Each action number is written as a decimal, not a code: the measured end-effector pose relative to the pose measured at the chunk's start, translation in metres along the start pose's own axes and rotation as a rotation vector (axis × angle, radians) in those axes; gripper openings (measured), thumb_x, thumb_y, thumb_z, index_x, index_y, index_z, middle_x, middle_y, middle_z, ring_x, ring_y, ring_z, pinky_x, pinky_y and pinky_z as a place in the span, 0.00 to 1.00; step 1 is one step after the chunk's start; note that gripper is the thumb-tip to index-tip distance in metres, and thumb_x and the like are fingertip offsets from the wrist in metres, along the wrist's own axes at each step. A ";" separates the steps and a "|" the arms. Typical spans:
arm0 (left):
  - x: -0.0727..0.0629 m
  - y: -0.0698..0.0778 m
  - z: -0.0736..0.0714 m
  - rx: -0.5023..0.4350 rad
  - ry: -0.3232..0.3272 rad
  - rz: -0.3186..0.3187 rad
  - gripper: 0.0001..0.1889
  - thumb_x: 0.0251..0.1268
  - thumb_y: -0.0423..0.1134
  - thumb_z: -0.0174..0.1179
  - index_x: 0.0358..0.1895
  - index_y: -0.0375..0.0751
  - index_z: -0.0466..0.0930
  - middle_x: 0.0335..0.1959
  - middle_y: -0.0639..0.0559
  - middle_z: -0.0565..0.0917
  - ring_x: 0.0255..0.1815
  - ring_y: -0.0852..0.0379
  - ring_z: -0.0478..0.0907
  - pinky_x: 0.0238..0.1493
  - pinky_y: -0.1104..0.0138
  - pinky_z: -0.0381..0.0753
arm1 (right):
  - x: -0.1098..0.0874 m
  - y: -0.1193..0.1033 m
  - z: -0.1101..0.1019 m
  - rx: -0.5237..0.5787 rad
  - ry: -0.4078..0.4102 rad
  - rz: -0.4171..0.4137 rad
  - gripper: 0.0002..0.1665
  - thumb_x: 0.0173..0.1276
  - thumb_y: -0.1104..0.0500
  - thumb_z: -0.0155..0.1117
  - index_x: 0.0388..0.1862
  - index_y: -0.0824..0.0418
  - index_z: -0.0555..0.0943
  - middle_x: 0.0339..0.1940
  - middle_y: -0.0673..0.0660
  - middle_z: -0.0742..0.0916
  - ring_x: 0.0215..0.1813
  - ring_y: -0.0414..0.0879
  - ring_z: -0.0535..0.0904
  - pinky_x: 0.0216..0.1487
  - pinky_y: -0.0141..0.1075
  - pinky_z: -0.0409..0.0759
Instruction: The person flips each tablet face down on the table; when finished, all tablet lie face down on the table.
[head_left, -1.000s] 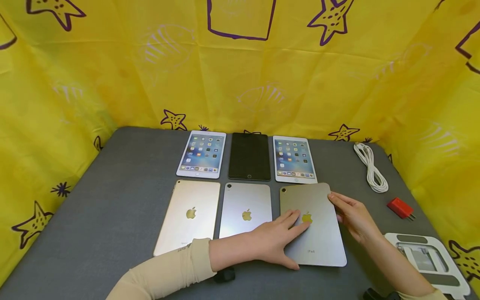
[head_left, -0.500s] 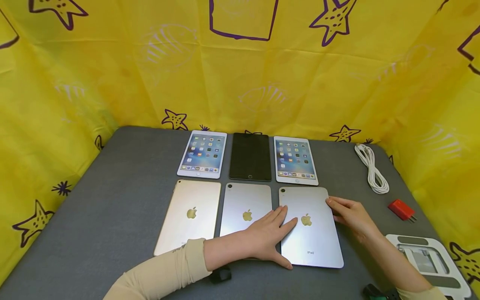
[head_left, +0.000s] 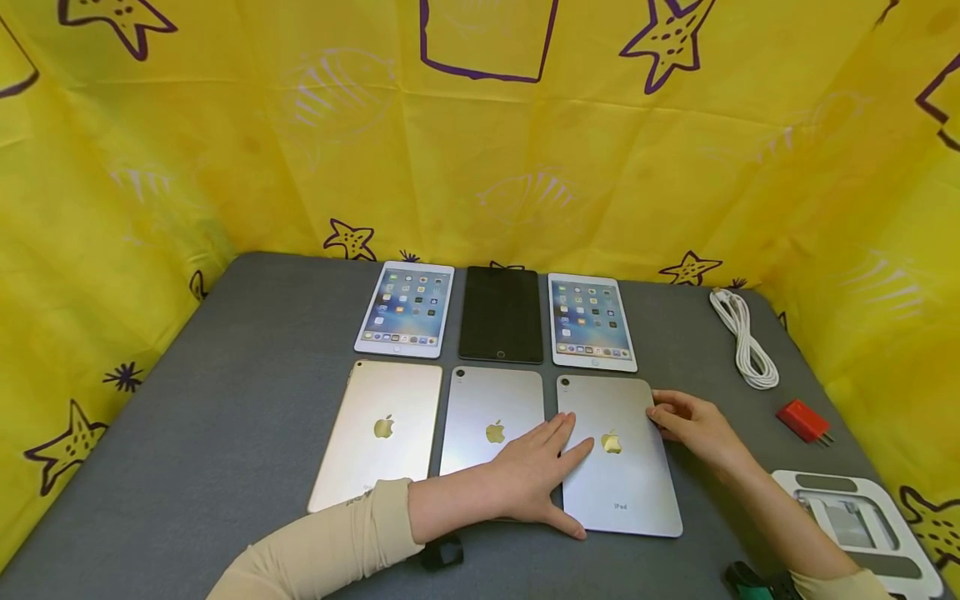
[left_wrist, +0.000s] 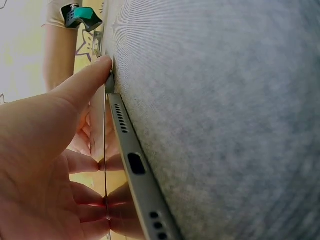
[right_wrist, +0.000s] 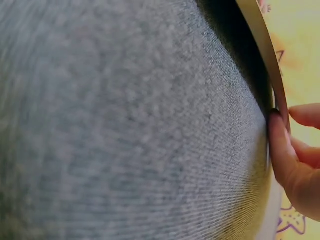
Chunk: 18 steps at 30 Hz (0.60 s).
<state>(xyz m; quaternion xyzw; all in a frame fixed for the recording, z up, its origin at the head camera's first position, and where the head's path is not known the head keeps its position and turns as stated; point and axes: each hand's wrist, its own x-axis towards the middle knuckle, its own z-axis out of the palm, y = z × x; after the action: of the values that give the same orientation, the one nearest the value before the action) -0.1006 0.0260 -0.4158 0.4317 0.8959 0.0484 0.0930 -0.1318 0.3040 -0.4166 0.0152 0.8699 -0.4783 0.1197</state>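
Observation:
A silver iPad [head_left: 618,475] lies back side up at the right end of the front row. My right hand [head_left: 697,429] pinches its right edge near the upper corner; in the right wrist view the thumb [right_wrist: 281,145] meets the thin edge, with dark shadow beneath. My left hand [head_left: 528,479] spreads its fingers over the neighbouring silver iPad [head_left: 480,417] and the right iPad's left edge. In the left wrist view a tablet edge [left_wrist: 136,162] shows its port and speaker holes beside the fingers. A gold iPad [head_left: 375,442] completes the front row, partly behind the left sleeve.
Behind stand two white tablets with lit-looking icon screens, left [head_left: 405,308] and right [head_left: 592,321], around a black tablet [head_left: 501,315]. At right lie a coiled white cable [head_left: 742,337], a red charger plug [head_left: 802,419] and a white stand [head_left: 862,525]. Yellow cloth [head_left: 480,167] surrounds the grey table [head_left: 202,417].
The right iPad has shifted slightly left and toward me, lining up beside the middle one, its right edge lower. My right hand moved left with it; my left hand slid left.

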 end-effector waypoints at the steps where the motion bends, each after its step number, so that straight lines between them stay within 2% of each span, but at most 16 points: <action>1: 0.000 0.000 0.000 0.005 0.001 -0.002 0.56 0.48 0.77 0.58 0.77 0.48 0.54 0.77 0.39 0.52 0.78 0.49 0.46 0.73 0.66 0.52 | 0.000 -0.001 0.000 -0.028 0.006 -0.003 0.30 0.72 0.59 0.60 0.64 0.79 0.68 0.45 0.65 0.83 0.40 0.40 0.81 0.42 0.36 0.84; 5: 0.000 0.000 0.001 0.022 0.001 -0.005 0.56 0.48 0.78 0.57 0.77 0.49 0.55 0.77 0.39 0.52 0.78 0.49 0.46 0.73 0.66 0.52 | -0.002 -0.007 0.001 -0.224 0.043 -0.042 0.28 0.72 0.56 0.60 0.62 0.76 0.72 0.38 0.60 0.85 0.35 0.44 0.81 0.36 0.34 0.82; 10: 0.000 0.001 0.002 0.049 0.004 -0.004 0.56 0.48 0.79 0.55 0.77 0.49 0.55 0.77 0.39 0.53 0.78 0.49 0.47 0.73 0.66 0.52 | -0.003 -0.013 0.004 -0.431 0.101 -0.141 0.24 0.71 0.56 0.60 0.57 0.74 0.77 0.30 0.53 0.83 0.27 0.43 0.75 0.27 0.35 0.71; 14: 0.000 0.001 0.002 0.067 0.004 -0.001 0.56 0.49 0.79 0.54 0.77 0.49 0.54 0.77 0.40 0.53 0.78 0.49 0.47 0.73 0.66 0.52 | -0.002 -0.012 0.007 -0.526 0.146 -0.245 0.20 0.68 0.60 0.62 0.51 0.75 0.80 0.31 0.55 0.82 0.26 0.44 0.70 0.27 0.38 0.70; 18: 0.000 0.001 0.002 0.079 0.010 0.007 0.55 0.50 0.79 0.54 0.77 0.48 0.55 0.77 0.39 0.54 0.78 0.49 0.48 0.73 0.66 0.53 | -0.002 -0.018 0.009 -0.610 0.143 -0.280 0.19 0.65 0.62 0.63 0.50 0.76 0.80 0.32 0.57 0.83 0.29 0.48 0.74 0.31 0.45 0.75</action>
<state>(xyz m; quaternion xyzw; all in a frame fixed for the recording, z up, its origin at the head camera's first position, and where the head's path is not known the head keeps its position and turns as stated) -0.0992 0.0263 -0.4177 0.4378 0.8961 0.0153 0.0710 -0.1306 0.2868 -0.4057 -0.1075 0.9727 -0.2054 -0.0094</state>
